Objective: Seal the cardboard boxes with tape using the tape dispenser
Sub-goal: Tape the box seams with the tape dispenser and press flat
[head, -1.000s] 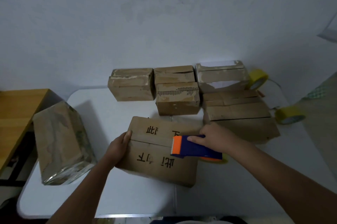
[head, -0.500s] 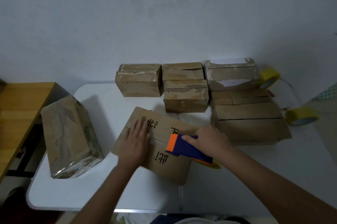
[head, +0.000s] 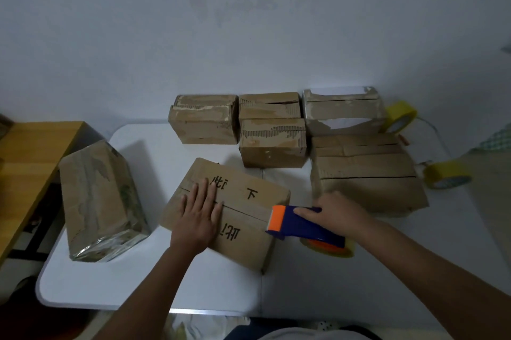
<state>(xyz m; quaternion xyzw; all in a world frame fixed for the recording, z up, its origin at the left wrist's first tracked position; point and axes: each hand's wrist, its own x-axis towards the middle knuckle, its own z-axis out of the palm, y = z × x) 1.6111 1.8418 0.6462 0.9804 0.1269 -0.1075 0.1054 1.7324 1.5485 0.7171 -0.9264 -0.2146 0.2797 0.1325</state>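
A flat cardboard box (head: 249, 218) with black printed characters lies in the middle of the white table (head: 138, 284), its centre seam running left to right. My left hand (head: 200, 215) presses flat on the box's left half, fingers straight. My right hand (head: 336, 213) grips a blue tape dispenser (head: 301, 225) with an orange front and a yellow tape roll. The dispenser's orange end sits at the box's right edge, on the seam.
A tape-wrapped box (head: 99, 201) stands tilted at the left. Several small boxes (head: 272, 143) line the back, and a larger stack (head: 365, 173) stands at the right. Two yellow tape rolls (head: 399, 118) (head: 448, 177) lie far right. A wooden desk (head: 30, 151) adjoins on the left.
My left hand moved from the box's left edge onto its top and now presses flat. The box turned slightly. The dispenser drew back to the right, from over the box to its right edge.
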